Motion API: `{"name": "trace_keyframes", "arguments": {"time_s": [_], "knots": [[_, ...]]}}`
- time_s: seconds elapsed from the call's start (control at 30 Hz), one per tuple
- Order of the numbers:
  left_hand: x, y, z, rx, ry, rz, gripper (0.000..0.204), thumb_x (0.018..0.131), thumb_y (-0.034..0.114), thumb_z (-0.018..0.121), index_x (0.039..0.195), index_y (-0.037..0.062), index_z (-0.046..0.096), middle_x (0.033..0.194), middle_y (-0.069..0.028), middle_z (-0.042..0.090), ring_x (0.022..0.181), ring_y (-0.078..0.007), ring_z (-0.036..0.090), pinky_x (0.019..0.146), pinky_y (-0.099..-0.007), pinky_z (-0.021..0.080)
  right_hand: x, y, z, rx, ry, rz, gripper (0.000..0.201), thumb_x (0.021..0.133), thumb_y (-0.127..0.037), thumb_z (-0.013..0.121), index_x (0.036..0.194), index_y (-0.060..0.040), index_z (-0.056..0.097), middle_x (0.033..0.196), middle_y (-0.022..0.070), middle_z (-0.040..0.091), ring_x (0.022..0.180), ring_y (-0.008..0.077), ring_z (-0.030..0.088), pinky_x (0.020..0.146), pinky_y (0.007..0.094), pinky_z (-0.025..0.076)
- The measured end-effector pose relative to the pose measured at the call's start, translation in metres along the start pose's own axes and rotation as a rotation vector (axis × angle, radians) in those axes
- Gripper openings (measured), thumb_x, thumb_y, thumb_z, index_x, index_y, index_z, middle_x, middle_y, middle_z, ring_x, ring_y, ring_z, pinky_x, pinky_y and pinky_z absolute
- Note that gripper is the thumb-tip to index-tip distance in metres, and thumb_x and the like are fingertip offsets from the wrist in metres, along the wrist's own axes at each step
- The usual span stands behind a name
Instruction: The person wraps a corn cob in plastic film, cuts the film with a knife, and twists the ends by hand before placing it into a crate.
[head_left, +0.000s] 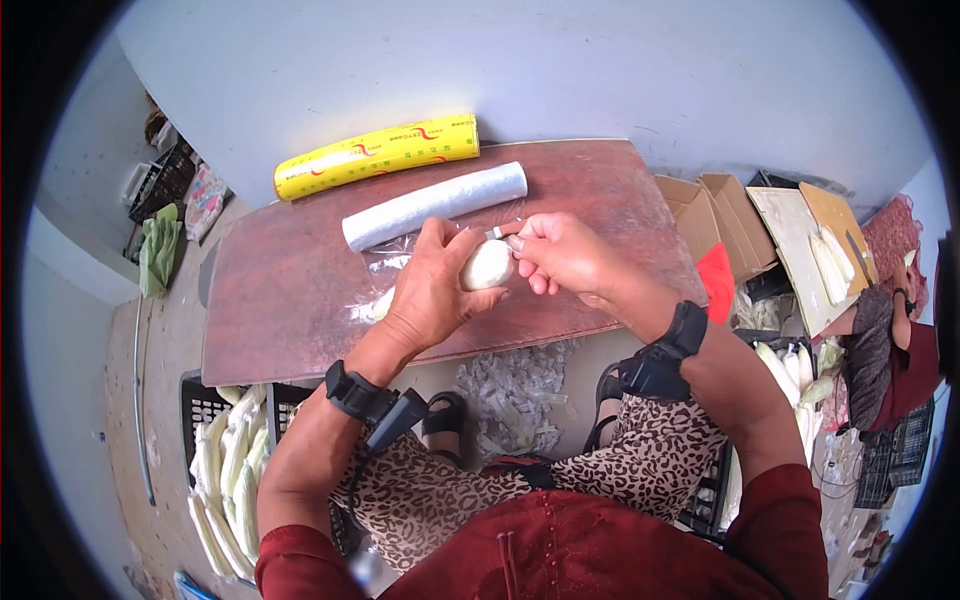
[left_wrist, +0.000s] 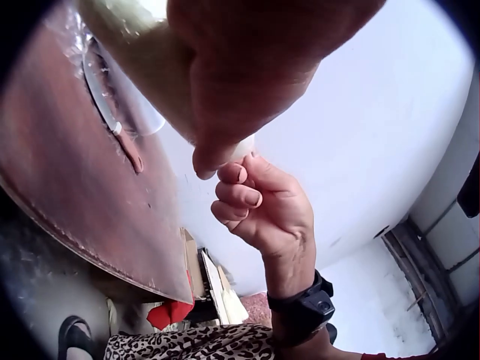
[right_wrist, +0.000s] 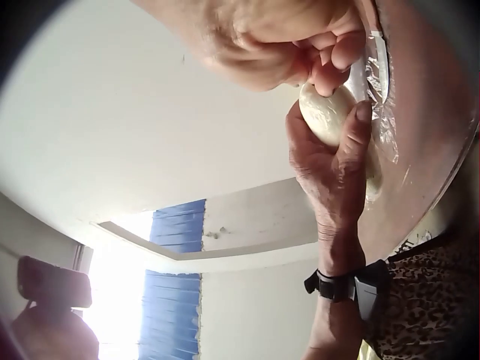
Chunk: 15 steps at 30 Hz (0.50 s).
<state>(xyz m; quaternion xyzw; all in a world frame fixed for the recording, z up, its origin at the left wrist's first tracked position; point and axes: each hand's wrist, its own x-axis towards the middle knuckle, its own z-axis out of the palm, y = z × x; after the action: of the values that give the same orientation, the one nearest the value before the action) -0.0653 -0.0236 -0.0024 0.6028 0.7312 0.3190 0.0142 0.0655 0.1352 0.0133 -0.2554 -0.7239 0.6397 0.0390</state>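
Note:
My left hand (head_left: 436, 282) grips a long pale vegetable (head_left: 488, 266), its rounded end pointing up past the thumb. Shiny clear film covers its surface in the right wrist view. At that rounded end my right hand (head_left: 565, 255) pinches with thumb and curled fingertips; I cannot tell whether they hold the film or the vegetable itself. A knife (left_wrist: 109, 112) with a reddish-brown handle lies on the tabletop, partly behind the hands in the head view. Loose clear film spreads beside it. Behind the hands lies a white roll of cling film (head_left: 435, 205).
A yellow printed roll (head_left: 378, 157) lies at the back of the reddish-brown table (head_left: 290, 285), near the wall. Crates of pale long vegetables (head_left: 232, 455) stand at both sides. Cardboard boxes (head_left: 735, 225) are on the right, and plastic scraps (head_left: 515, 395) lie on the floor. Another person (head_left: 895, 330) is at far right.

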Motion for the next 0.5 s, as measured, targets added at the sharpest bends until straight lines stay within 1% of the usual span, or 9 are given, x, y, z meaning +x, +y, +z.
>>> {"name": "trace_keyframes", "arguments": {"time_s": [0.03, 0.1, 0.13, 0.2, 0.23, 0.3, 0.33, 0.4, 0.5], "knots": [[0.0, -0.001, 0.0, -0.035, -0.01, -0.014, 0.062, 0.073, 0.025, 0.085, 0.124, 0.0042, 0.057, 0.103, -0.0155, 0.058, 0.097, -0.0307, 0.06, 0.088, -0.0385, 0.05, 0.0, 0.001, 0.0, -0.047, 0.021, -0.07, 0.021, 0.099, -0.018, 0.055, 0.086, -0.0025, 0.059, 0.071, 0.0021, 0.06, 0.051, 0.0086, 0.054, 0.045, 0.0258, 0.042], [0.002, -0.011, 0.002, -0.187, -0.107, -0.065, 0.06, 0.077, 0.027, 0.084, 0.125, 0.003, 0.056, 0.106, -0.0131, 0.058, 0.099, -0.0255, 0.059, 0.089, -0.035, 0.049, 0.003, 0.005, 0.0, -0.143, 0.06, -0.209, 0.019, 0.097, -0.015, 0.057, 0.084, -0.0013, 0.06, 0.072, 0.0031, 0.061, 0.051, 0.0091, 0.055, 0.046, 0.0275, 0.044], [0.004, -0.014, 0.004, -0.263, -0.155, -0.09, 0.06, 0.079, 0.028, 0.083, 0.125, 0.0024, 0.055, 0.107, -0.0118, 0.059, 0.1, -0.0229, 0.059, 0.09, -0.0333, 0.048, 0.003, 0.005, 0.0, -0.159, 0.069, -0.237, 0.017, 0.095, -0.013, 0.058, 0.084, -0.0009, 0.06, 0.073, 0.0046, 0.062, 0.053, 0.0113, 0.056, 0.049, 0.0291, 0.046], [0.005, -0.017, 0.008, -0.613, -0.185, -0.211, 0.058, 0.081, 0.032, 0.082, 0.122, 0.0025, 0.055, 0.107, -0.0096, 0.06, 0.1, -0.0189, 0.058, 0.088, -0.0322, 0.049, 0.004, 0.006, -0.002, -0.192, 0.086, -0.294, 0.012, 0.092, -0.009, 0.059, 0.084, -0.0001, 0.06, 0.075, 0.0076, 0.064, 0.057, 0.0156, 0.06, 0.053, 0.0323, 0.048], [0.006, -0.017, 0.009, -0.788, -0.199, -0.272, 0.057, 0.082, 0.034, 0.082, 0.121, 0.0026, 0.055, 0.106, -0.0084, 0.06, 0.1, -0.0168, 0.058, 0.087, -0.0316, 0.049, 0.005, 0.007, -0.003, -0.245, 0.12, -0.352, 0.01, 0.091, -0.008, 0.059, 0.084, -0.0003, 0.06, 0.076, 0.0096, 0.065, 0.061, 0.0193, 0.061, 0.056, 0.0338, 0.049], [0.006, -0.016, 0.007, -0.899, -0.216, -0.309, 0.056, 0.086, 0.037, 0.077, 0.123, 0.0022, 0.053, 0.106, -0.0056, 0.06, 0.099, -0.013, 0.057, 0.085, -0.0291, 0.049, 0.008, 0.01, -0.005, -0.352, 0.189, -0.469, 0.006, 0.089, -0.005, 0.059, 0.085, -0.0005, 0.061, 0.079, 0.0134, 0.066, 0.068, 0.0266, 0.064, 0.062, 0.0368, 0.05], [0.007, -0.016, 0.006, -0.956, -0.225, -0.329, 0.056, 0.088, 0.039, 0.075, 0.124, 0.0021, 0.052, 0.106, -0.0042, 0.06, 0.099, -0.011, 0.056, 0.085, -0.0279, 0.049, 0.007, 0.009, -0.006, -0.418, 0.226, -0.573, 0.004, 0.089, -0.003, 0.059, 0.087, -0.0005, 0.061, 0.079, 0.0126, 0.065, 0.067, 0.0253, 0.063, 0.061, 0.0357, 0.049], [0.008, -0.018, 0.005, -1.062, -0.279, -0.367, 0.051, 0.092, 0.036, 0.07, 0.126, 0.0031, 0.051, 0.11, -0.0063, 0.062, 0.1, -0.0151, 0.061, 0.087, -0.03, 0.051, 0.005, 0.006, -0.009, -0.552, 0.299, -0.785, 0.001, 0.089, 0.0, 0.06, 0.09, -0.0004, 0.061, 0.079, 0.011, 0.062, 0.067, 0.0226, 0.061, 0.06, 0.0335, 0.048], [0.006, -0.02, 0.0, -1.267, -0.356, -0.437, 0.048, 0.095, 0.035, 0.067, 0.127, 0.0033, 0.051, 0.113, -0.0089, 0.064, 0.099, -0.0186, 0.065, 0.087, -0.0314, 0.053, 0.0, 0.001, -0.007, -0.603, 0.304, -0.788, 0.006, 0.086, 0.002, 0.061, 0.092, -0.0001, 0.062, 0.083, 0.0154, 0.062, 0.076, 0.0324, 0.063, 0.067, 0.0381, 0.05]]}}
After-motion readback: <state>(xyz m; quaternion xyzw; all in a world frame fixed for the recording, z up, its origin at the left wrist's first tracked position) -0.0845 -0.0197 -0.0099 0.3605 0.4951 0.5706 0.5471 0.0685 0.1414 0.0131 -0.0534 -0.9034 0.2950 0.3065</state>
